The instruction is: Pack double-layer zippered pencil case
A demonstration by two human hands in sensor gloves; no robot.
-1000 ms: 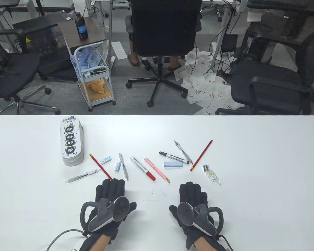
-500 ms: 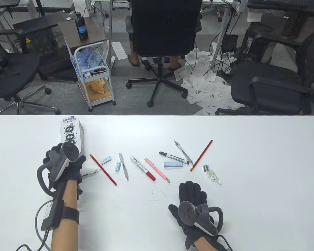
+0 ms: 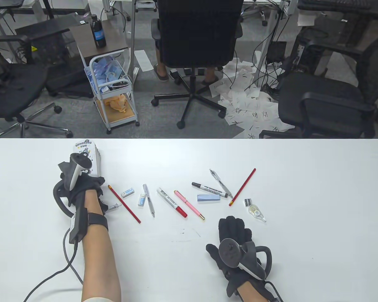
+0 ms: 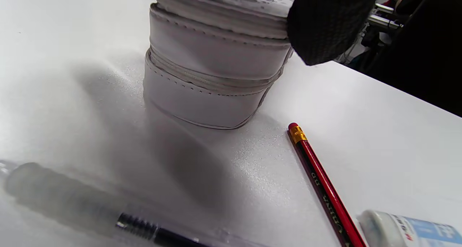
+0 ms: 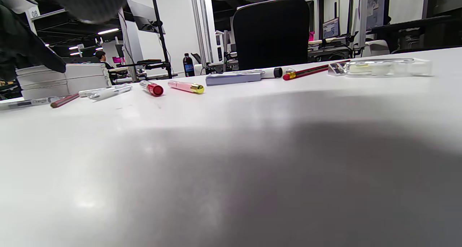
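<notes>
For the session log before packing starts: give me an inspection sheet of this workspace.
Surface: white table, no spills seen.
Job's things: pencil case, both zips shut; red pencil, pink pen, markers, erasers, correction tape loose.
Clutter: nothing seen.
Grippers: left hand on the case; right hand flat on table, holding nothing.
Cables: left glove lead trails across the table.
Surroundings: office chairs, cart, papers on floor.

A white table (image 3: 318, 188) with rounded corners carries everything; a white pencil case (image 3: 94, 154) lies at its left; beside it lie a red pencil (image 3: 124, 204), erasers (image 3: 127, 192), pens, markers, a pink pen (image 3: 189, 204), a second red pencil (image 3: 242, 187) and a correction tape (image 3: 257, 212).
</notes>
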